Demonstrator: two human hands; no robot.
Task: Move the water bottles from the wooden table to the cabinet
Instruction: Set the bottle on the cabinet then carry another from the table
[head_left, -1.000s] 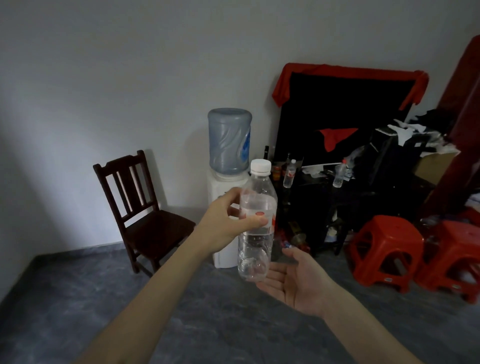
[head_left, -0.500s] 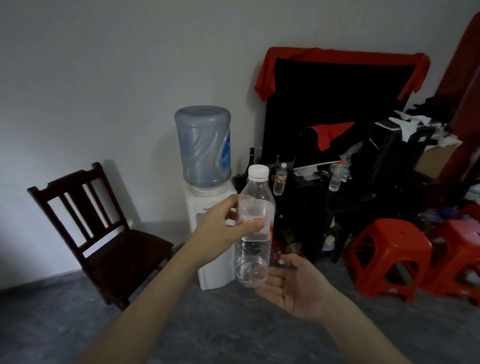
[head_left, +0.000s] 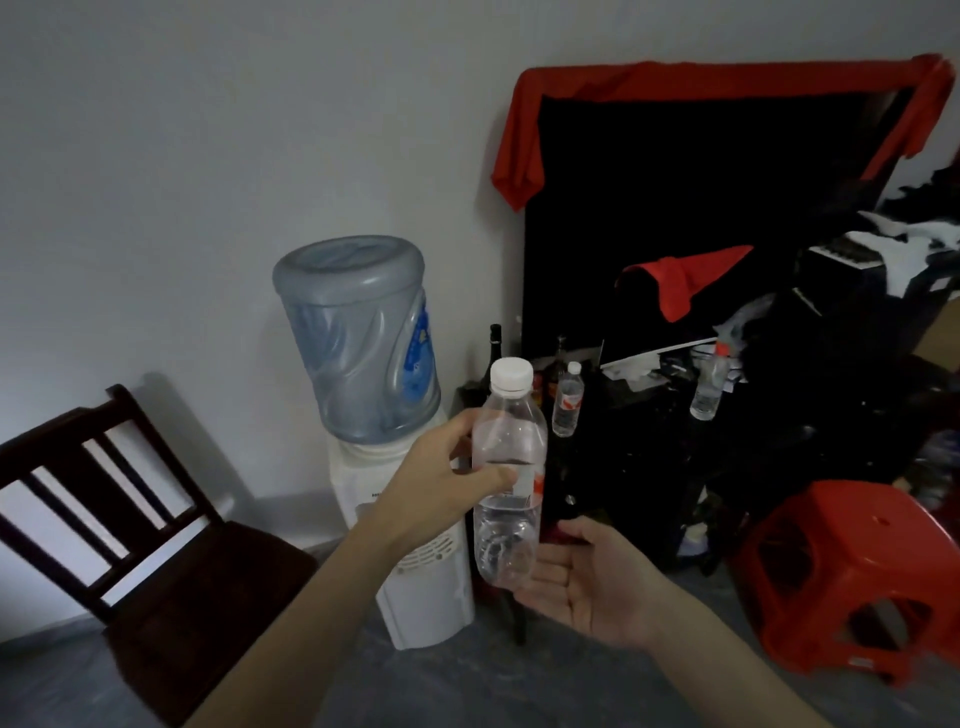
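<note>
Item 1, water bottle (head_left: 509, 478): clear plastic, white cap, part-full, held upright in mid-air in front of the person, off any surface. Left hand (head_left: 441, 491) wraps its thumb and fingers round the labelled waist of the bottle, a firm encircling hold that probably keeps the weight balanced and the cap uppermost. Right hand (head_left: 592, 582) lies palm up, fingers relaxed and spread, just under and beside the bottle's base; whether it touches the base cannot be told. Its posture reads as a ready support or a catch in case of a slip, not a hold. Item 2, dark cabinet (head_left: 649, 457): stands ahead beside the water dispenser (head_left: 410, 519), and is judged the destination. 2 smaller bottles stand upright on its top, one with a white cap (head_left: 569, 400) toward the left, one with a red cap (head_left: 709, 384) further right, well apart, leaving free surface between them where a 3rd could stand. Item 3, surroundings: wooden chair (head_left: 130, 545) at left, red stool (head_left: 852, 571) at right, a red cloth (head_left: 691, 83) draped over a black panel behind the cabinet. The wooden table is out of view. Step judged in hand: carrying the bottle toward the cabinet; setting down not yet done.
</note>
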